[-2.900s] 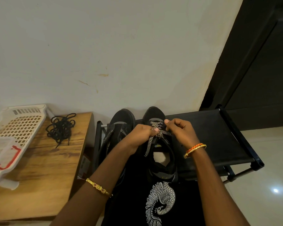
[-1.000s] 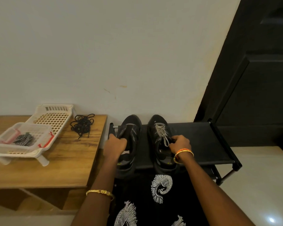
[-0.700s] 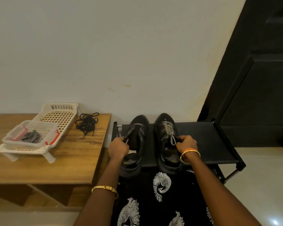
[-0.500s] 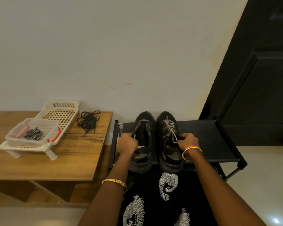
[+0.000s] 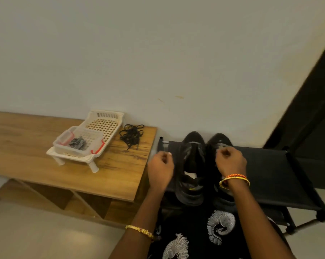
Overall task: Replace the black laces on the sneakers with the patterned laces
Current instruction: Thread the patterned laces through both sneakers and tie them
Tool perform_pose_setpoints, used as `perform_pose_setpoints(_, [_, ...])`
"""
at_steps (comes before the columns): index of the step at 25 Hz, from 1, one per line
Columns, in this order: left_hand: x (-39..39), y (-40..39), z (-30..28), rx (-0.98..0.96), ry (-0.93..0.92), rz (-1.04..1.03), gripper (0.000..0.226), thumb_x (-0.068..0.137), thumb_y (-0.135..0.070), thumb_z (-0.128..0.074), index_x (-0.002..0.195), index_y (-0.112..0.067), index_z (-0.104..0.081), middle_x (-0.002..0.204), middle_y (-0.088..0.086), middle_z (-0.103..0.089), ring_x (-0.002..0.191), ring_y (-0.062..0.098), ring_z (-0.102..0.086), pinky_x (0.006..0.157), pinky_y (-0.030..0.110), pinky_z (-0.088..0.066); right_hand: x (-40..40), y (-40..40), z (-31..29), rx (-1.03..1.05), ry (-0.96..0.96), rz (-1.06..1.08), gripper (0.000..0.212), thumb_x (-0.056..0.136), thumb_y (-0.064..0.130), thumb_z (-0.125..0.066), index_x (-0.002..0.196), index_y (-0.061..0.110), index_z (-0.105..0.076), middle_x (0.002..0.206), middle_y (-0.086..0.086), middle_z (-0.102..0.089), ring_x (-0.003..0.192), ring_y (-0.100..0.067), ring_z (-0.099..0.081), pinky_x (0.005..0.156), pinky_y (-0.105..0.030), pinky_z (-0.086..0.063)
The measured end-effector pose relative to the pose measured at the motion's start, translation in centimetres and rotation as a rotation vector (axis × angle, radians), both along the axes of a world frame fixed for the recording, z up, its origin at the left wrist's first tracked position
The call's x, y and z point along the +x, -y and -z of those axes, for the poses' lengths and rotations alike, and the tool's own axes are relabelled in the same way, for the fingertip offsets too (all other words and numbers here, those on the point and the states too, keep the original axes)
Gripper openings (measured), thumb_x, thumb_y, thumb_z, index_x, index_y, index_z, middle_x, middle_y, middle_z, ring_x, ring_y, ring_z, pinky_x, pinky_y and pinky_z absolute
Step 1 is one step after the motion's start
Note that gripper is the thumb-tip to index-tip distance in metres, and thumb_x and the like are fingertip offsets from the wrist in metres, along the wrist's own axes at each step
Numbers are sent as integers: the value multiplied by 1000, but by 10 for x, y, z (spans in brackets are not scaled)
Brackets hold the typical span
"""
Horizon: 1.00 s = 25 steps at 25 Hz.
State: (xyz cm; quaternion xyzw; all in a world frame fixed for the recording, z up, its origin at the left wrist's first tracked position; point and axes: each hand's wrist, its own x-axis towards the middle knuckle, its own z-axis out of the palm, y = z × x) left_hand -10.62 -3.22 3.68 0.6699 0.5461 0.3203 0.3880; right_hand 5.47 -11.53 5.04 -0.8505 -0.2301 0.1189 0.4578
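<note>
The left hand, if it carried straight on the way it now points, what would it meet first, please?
Probably the end rail of the black shoe rack just beyond the left hand, then the wall; depth is unclear.

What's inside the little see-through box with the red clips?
Inside the clear box lies a bundled black-and-white patterned lace. The box sits in a white basket tray. Whatever is beneath the bundle is hidden.

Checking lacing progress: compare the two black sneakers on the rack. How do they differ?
The left black sneaker shows no lace and an upturned tongue; the right black sneaker shows a bit of patterned lace, mostly hidden by the right hand. Both stand side by side on the black rack.
</note>
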Motion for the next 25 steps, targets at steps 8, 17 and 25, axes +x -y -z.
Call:
perform_pose_setpoints(8, [-165,-115,4,-105,269,-833,45,92,-31,-58,129,-9,-44,131,18,-46,114,35,-51,92,41,-45,-176,-177,-37,226,-256,-768,9,89,11,-60,84,7,-67,76,-8,-68,65,-12,-63,66,-32,-57])
perform_pose_setpoints(17, [-201,-178,28,-146,481,-861,45,92,-15,-50,133,-13,-32,130,18,-50,105,31,-57,80,38,-51,-276,-323,-15,-365,463,-1330,49,82,-2,-61,127,17,-59,129,-11,-57,116,-26,-55,93,-30,-45])
perform_pose_setpoints(25, [-207,-177,34,-238,570,-803,41,96,-26,-52,130,-20,-31,121,8,-56,97,21,-62,79,38,-55,-280,-330,-9,-365,571,-1315,31,87,16,-64,117,9,-65,113,-10,-66,104,-25,-60,89,-32,-48])
